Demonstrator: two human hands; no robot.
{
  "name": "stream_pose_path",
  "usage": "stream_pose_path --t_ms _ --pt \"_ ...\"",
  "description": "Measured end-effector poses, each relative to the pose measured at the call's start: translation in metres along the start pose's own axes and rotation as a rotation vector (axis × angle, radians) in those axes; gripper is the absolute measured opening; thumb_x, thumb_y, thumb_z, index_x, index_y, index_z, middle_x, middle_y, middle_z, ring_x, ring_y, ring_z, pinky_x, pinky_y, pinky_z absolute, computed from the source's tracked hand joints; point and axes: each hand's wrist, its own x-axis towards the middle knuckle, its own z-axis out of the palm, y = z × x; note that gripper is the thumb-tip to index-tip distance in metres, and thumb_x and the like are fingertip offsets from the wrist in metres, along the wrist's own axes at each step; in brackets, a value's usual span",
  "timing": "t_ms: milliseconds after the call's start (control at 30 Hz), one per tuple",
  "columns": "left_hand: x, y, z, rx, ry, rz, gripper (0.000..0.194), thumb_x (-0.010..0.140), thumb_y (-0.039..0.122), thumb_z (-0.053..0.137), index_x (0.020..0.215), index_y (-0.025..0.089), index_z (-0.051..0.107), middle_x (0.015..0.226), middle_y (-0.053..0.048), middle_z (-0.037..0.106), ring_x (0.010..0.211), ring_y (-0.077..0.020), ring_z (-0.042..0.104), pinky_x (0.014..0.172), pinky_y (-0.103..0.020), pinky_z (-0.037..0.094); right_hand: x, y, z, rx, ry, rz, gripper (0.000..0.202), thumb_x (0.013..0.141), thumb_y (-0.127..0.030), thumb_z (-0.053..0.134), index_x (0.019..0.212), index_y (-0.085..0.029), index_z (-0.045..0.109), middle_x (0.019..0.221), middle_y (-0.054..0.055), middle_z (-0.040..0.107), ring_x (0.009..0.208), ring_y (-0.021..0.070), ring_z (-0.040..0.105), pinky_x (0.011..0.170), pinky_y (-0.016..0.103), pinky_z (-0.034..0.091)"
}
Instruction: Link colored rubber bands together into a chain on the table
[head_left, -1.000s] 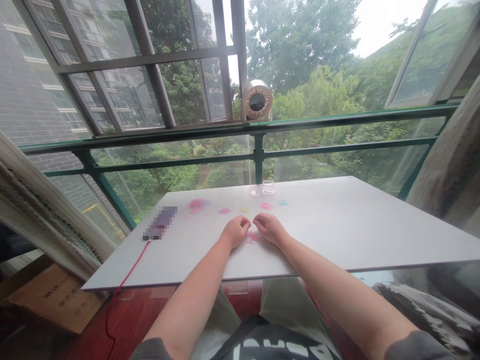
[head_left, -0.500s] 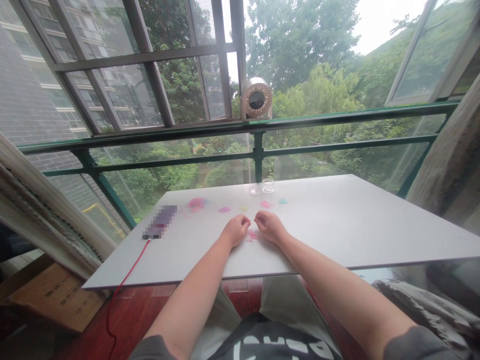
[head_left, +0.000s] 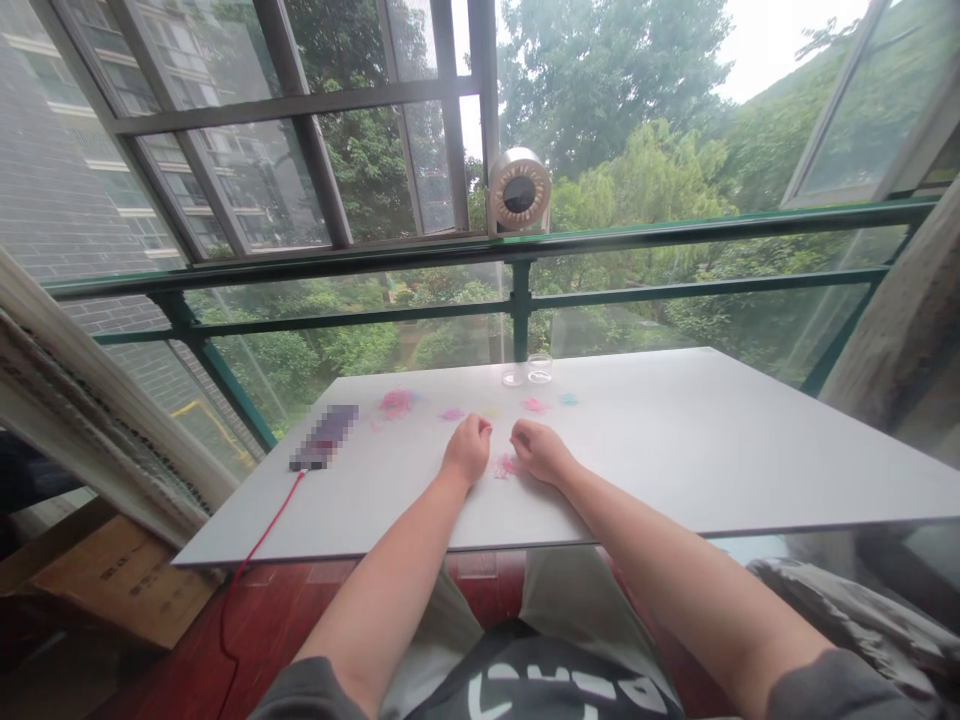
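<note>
My left hand [head_left: 468, 449] is closed above the table, its thumb and forefinger pressed together. Opposite it, my right hand [head_left: 541, 453] is closed too, fingers curled in a pinch. A small gap separates the two hands; anything between the fingertips is too small to make out. Just below the gap lies a small loose pile of pink-red bits [head_left: 505, 466], like thin little bands. Beyond the hands are small heaps: purple [head_left: 452, 414], pale yellow [head_left: 491, 412], pink [head_left: 535, 405] and blue [head_left: 569, 399]. A larger pink-red heap [head_left: 396, 403] sits farther left.
Two clear round containers [head_left: 539, 370] stand at the table's back edge. At the left of the white table [head_left: 675, 440] lies a blurred-out phone-like device [head_left: 325, 437] with a red cable [head_left: 264, 533]. A round fan-like device [head_left: 519, 194] stands by the green railing [head_left: 360, 256].
My left hand has drawn slightly left and away from my right hand, widening the gap between the fingertips. My right hand stays nearly in place. The view has shifted a little.
</note>
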Motion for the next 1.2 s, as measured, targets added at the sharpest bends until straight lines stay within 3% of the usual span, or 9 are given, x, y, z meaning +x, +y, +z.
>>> stream_pose_path --t_ms 67,133,333,533,733,1000,1067,1200 --pt "0.0004 -0.0001 0.0002 0.019 0.057 -0.022 0.012 0.083 0.019 0.039 0.084 0.017 0.050 0.084 -0.007 0.059 0.083 -0.0189 0.055 0.077 -0.033 0.043 0.0000 -0.0001 -0.0002 0.020 -0.017 -0.010 0.007 0.073 -0.017 0.046 0.068 -0.019 0.051 0.064 -0.001 0.057 0.057 0.0110 0.046 0.057 0.022 0.034" --pt "0.0002 0.0004 0.0005 0.019 0.043 0.002 0.011 0.083 0.019 0.039 0.084 0.017 0.050 0.085 -0.007 0.059 0.083 -0.0189 0.054 0.078 -0.033 0.043 0.0000 0.0001 -0.0009 0.026 -0.011 -0.010 0.008 0.073 -0.017 0.045 0.068 -0.019 0.050 0.063 -0.001 0.056 0.057 0.0111 0.046 0.057 0.022 0.034" --pt "-0.0023 0.0026 -0.0001 -0.010 -0.233 0.166 0.010 0.080 0.020 0.042 0.080 0.018 0.052 0.084 -0.004 0.059 0.084 -0.0172 0.053 0.080 -0.031 0.042 0.0020 0.0025 -0.0018 -0.019 0.080 0.072 0.007 0.076 -0.020 0.044 0.070 -0.019 0.048 0.064 0.000 0.055 0.058 0.0124 0.047 0.058 0.024 0.033" --pt "-0.0019 0.0043 -0.0019 -0.037 -0.242 0.128 0.011 0.080 0.021 0.042 0.080 0.018 0.053 0.084 -0.004 0.060 0.083 -0.0165 0.053 0.079 -0.030 0.042 0.0057 0.0077 -0.0004 -0.088 0.190 0.216 0.007 0.075 -0.019 0.044 0.068 -0.020 0.046 0.064 0.001 0.054 0.058 0.0131 0.045 0.056 0.024 0.030" --pt "-0.0009 0.0039 -0.0013 -0.035 -0.192 0.069 0.012 0.080 0.022 0.041 0.081 0.018 0.052 0.082 -0.004 0.060 0.080 -0.0167 0.054 0.077 -0.030 0.043 0.0022 0.0032 -0.0016 -0.008 0.033 0.051 0.006 0.076 -0.021 0.044 0.071 -0.020 0.047 0.064 -0.001 0.054 0.058 0.0124 0.046 0.058 0.024 0.032" --pt "-0.0014 0.0081 -0.0035 -0.051 -0.271 0.048 0.012 0.080 0.022 0.040 0.079 0.018 0.051 0.080 -0.003 0.060 0.076 -0.0150 0.054 0.076 -0.028 0.042 0.0052 0.0077 -0.0024 -0.015 0.148 0.223 0.008 0.076 -0.022 0.042 0.070 -0.020 0.047 0.063 0.000 0.053 0.059 0.0135 0.047 0.058 0.024 0.033" --pt "-0.0016 0.0088 -0.0041 -0.061 -0.264 0.040 0.012 0.080 0.023 0.040 0.078 0.017 0.051 0.078 -0.002 0.059 0.075 -0.0149 0.054 0.075 -0.028 0.042 0.0036 0.0058 -0.0029 -0.008 0.124 0.184 0.008 0.076 -0.022 0.042 0.071 -0.020 0.047 0.063 -0.001 0.053 0.058 0.0132 0.046 0.058 0.024 0.033" --pt "-0.0021 0.0078 -0.0039 -0.084 -0.240 0.022 0.015 0.082 0.024 0.037 0.079 0.018 0.050 0.079 -0.002 0.059 0.076 -0.0149 0.053 0.074 -0.028 0.041 -0.0006 -0.0003 -0.0027 0.010 -0.025 -0.046 0.008 0.075 -0.019 0.042 0.071 -0.019 0.049 0.066 0.000 0.054 0.060 0.0122 0.046 0.059 0.023 0.034"
